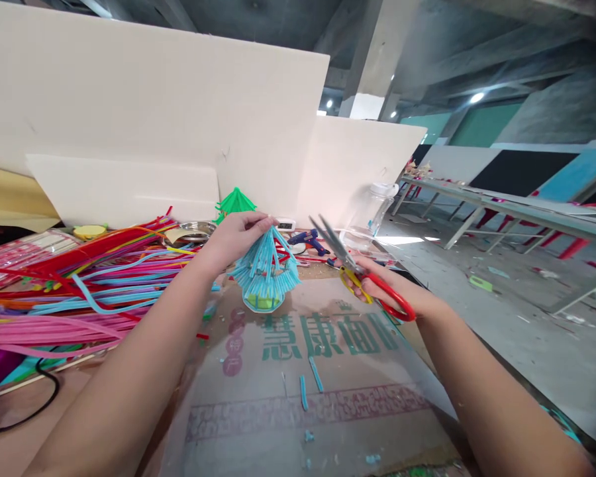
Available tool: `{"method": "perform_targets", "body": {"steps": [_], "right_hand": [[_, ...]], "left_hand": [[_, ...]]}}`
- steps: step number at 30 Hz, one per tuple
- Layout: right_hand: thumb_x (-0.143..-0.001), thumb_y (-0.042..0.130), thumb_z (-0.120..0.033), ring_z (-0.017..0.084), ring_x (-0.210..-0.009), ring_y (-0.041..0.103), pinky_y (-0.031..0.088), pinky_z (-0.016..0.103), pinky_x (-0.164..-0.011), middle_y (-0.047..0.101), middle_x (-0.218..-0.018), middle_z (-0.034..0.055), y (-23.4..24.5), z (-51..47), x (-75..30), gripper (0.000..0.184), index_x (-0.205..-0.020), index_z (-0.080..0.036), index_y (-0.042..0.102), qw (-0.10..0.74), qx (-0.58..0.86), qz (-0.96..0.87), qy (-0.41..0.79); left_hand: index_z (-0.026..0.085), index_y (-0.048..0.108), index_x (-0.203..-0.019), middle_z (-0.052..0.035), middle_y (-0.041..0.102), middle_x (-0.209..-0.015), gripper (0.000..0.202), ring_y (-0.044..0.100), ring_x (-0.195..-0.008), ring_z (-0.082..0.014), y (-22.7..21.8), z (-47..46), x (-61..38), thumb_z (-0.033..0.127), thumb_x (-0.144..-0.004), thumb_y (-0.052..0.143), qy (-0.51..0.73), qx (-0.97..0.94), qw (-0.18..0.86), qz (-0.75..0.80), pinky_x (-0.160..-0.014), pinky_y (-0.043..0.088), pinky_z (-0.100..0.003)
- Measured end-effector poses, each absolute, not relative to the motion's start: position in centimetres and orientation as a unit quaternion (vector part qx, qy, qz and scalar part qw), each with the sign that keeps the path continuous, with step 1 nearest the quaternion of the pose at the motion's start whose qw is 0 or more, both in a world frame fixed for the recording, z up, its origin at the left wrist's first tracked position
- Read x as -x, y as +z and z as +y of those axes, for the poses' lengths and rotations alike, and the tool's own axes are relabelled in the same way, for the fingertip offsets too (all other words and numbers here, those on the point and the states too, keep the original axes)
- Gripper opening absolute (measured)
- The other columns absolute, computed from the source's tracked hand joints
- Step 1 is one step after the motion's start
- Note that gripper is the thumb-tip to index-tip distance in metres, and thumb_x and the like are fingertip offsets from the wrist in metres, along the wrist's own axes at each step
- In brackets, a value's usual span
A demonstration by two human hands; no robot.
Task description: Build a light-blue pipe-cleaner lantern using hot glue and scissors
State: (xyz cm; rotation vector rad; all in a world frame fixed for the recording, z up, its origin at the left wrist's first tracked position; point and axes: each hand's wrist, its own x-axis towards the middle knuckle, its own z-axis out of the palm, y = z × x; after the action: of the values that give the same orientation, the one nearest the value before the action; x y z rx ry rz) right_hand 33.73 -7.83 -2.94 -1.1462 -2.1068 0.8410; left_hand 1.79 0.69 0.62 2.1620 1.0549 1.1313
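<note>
My left hand (242, 235) pinches the top of a light-blue tiered pagoda model (267, 271) made of fuzzy pipe cleaners, with a yellow-green piece inside its base. In my right hand (375, 281) is a pair of scissors (345, 255) with one red and one yellow handle loop. Their blades are slightly parted and point up and away, apart from the model. Two short blue pipe cleaner pieces (304, 393) lie on the clear sheet (258, 424) in front of me, among small blue scraps.
Bundles of pink, red and blue pipe cleaners (104, 285) cover the left side. Behind stand a green pagoda model (236, 202), a blue glue gun (310, 240), a metal bowl (197, 230) and a clear plastic bottle (372, 211). White boards (179, 112) rise at the back.
</note>
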Motion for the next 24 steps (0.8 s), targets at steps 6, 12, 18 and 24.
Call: {"method": "perform_targets", "body": {"steps": [6, 12, 18, 24], "right_hand": [[-0.084, 0.059, -0.058, 0.015, -0.077, 0.049, 0.044, 0.027, -0.067, 0.051, -0.094, 0.0032, -2.1, -8.2, -32.9, 0.049, -0.112, -0.019, 0.051, 0.14, 0.375, -0.842, 0.362], [-0.084, 0.063, -0.033, 0.012, -0.067, 0.054, 0.044, 0.023, -0.059, 0.059, -0.087, 0.0011, -0.5, -7.8, -30.1, 0.027, -0.106, -0.019, 0.058, 0.109, 0.383, -0.83, 0.389], [-0.08, 0.065, -0.022, 0.012, -0.063, 0.058, 0.047, 0.022, -0.056, 0.063, -0.079, -0.0009, 0.5, -5.5, -29.2, 0.014, -0.093, -0.022, 0.065, 0.119, 0.367, -0.804, 0.452], [-0.081, 0.06, -0.021, 0.013, -0.068, 0.056, 0.046, 0.023, -0.06, 0.059, -0.083, -0.0002, 0.7, -4.4, -29.9, 0.019, -0.1, -0.022, 0.063, 0.058, 0.364, -0.845, 0.386]], "left_hand": [[0.016, 0.073, -0.101, -0.0023, 0.072, -0.093, 0.043, 0.063, -0.086, -0.0203, 0.7, 0.7, -1.6, 0.049, -0.09, 0.048, 0.451, -0.78, 0.21, 0.379, -0.076, 0.045, -0.026], [0.017, 0.073, -0.101, -0.0038, 0.073, -0.089, 0.049, 0.063, -0.081, -0.0214, 1.2, 1.3, 0.8, 0.057, -0.088, 0.047, 0.419, -0.78, 0.184, 0.427, -0.068, 0.046, -0.027], [0.019, 0.073, -0.102, -0.0048, 0.074, -0.097, 0.053, 0.066, -0.085, -0.023, 1.3, 0.8, 1.8, 0.063, -0.087, 0.048, 0.396, -0.789, 0.199, 0.425, -0.07, 0.048, -0.029], [0.017, 0.073, -0.104, -0.0048, 0.075, -0.094, 0.052, 0.066, -0.086, -0.0234, 0.9, 1.0, 1.5, 0.06, -0.088, 0.048, 0.409, -0.789, 0.202, 0.412, -0.069, 0.048, -0.028]]}}
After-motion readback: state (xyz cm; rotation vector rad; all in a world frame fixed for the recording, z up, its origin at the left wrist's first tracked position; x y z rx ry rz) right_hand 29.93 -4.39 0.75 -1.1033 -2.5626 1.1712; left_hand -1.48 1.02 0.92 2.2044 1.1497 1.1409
